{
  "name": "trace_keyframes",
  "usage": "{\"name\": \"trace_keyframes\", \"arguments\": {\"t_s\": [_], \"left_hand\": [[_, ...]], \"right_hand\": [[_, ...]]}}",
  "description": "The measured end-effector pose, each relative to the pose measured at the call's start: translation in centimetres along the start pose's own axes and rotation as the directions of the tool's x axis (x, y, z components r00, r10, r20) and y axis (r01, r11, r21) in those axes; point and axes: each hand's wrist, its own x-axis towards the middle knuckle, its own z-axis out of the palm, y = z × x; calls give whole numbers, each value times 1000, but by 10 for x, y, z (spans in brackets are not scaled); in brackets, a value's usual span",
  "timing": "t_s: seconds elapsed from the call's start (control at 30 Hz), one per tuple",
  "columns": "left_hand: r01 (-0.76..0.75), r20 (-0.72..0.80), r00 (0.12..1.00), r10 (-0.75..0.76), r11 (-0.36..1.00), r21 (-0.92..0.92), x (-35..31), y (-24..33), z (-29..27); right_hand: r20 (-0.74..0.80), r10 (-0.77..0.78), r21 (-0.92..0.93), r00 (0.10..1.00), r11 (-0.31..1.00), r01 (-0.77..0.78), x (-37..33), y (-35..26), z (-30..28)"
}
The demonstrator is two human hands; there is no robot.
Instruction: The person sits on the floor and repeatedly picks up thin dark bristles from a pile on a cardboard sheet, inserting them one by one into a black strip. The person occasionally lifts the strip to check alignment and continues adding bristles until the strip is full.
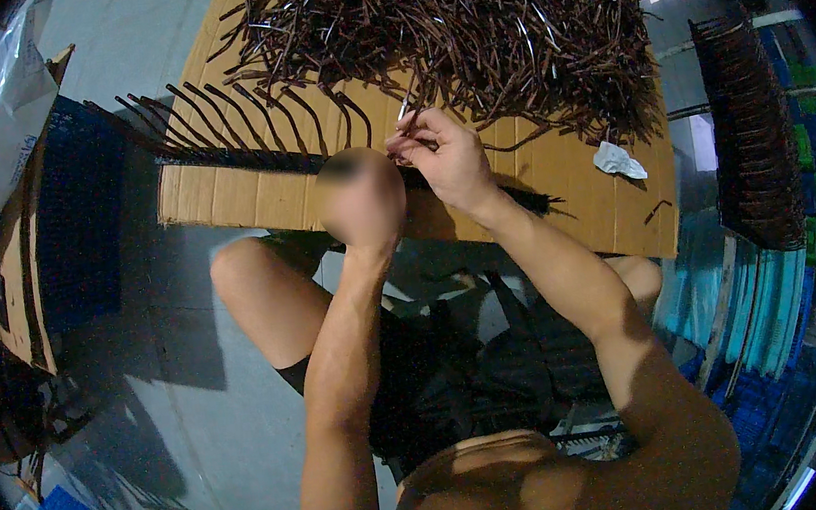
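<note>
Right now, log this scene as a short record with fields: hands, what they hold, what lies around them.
left hand: raised over the near edge of the cardboard; blurred, grip cannot be told
right hand: fingers pinched on a thin brown strip
comb-like row of strips: fanned out from a dark bar, lying on the cardboard left of the hands
cardboard sheet: flat, carries the work
loose strip pile: heaped beyond the hands
white scrap: right of the hands, on the cardboard
finished stack: far right
</note>
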Motion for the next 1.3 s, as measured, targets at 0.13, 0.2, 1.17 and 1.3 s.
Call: {"name": "trace_keyframes", "arguments": {"t_s": [0.13, 0.2, 1.17, 1.3], "left_hand": [[-21, 25, 999, 22, 999, -34, -3, -3, 4], [-37, -14, 999, 37, 999, 1, 1, -1, 5], [303, 177, 945, -276, 941, -151, -15, -14, -7], [238, 113, 969, -222, 957, -164, -11, -9, -7]], "right_hand": [[-18, -31, 39, 999, 999, 32, -1, 3, 0], [-28, -13, -27, 1000, 1000, 13, -1, 4, -2], [55, 176, 58, 983, 982, -179, 12, -16, 11], [39, -28, -49, 999, 998, 29, 5, -1, 13]]}}
